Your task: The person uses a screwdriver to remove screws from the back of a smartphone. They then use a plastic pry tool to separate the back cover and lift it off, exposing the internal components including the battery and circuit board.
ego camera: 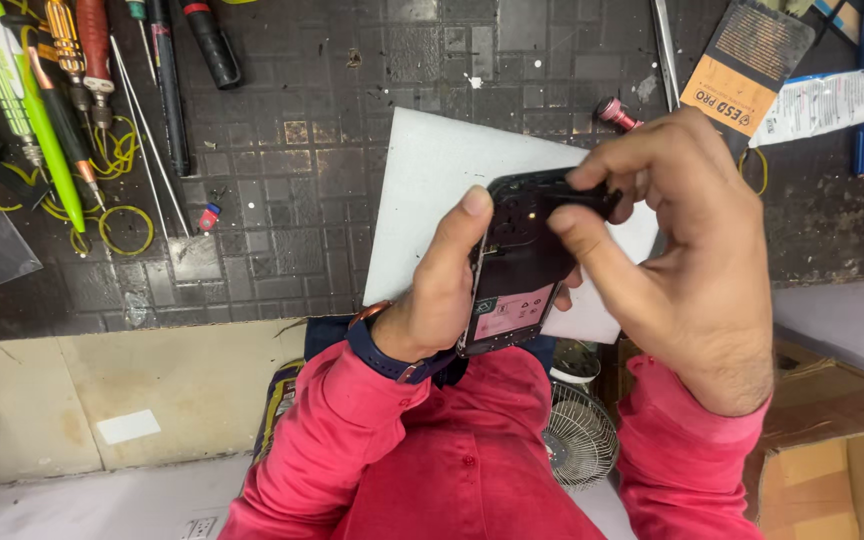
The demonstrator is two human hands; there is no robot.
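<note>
Left hand (442,295) is gripping an opened phone (514,262) from its 9 o'clock side, thumb lying along the left edge, back cover off and a pink-labelled part showing at the lower end. Right hand (672,250) is coming in from 3 o'clock, thumb and forefinger pinching a small black piece (582,195) at the phone's 12 to 1 o'clock corner; whether that piece is already free or still seated, cannot tell. Phone is being held in the air, above a white sheet (432,170) lying on the dark gridded bench (302,180), near its front edge. To do this well, judging from the grip: left hand should be keeping the body steady by the frame edges only, thumb off the exposed insides, while right hand is working the piece straight and gently, not twisting, since any cable under it is hidden here. Staying over the sheet seems wise so a dropped bit is landing on white, not on the grid. Screwdrivers (62,80) are lying at 10 o'clock, yellow bands (124,228) beside them, a white tube (832,100) at 2 o'clock, a cardboard box (832,450) at 4 o'clock, a small fan (577,435) below the bench.
</note>
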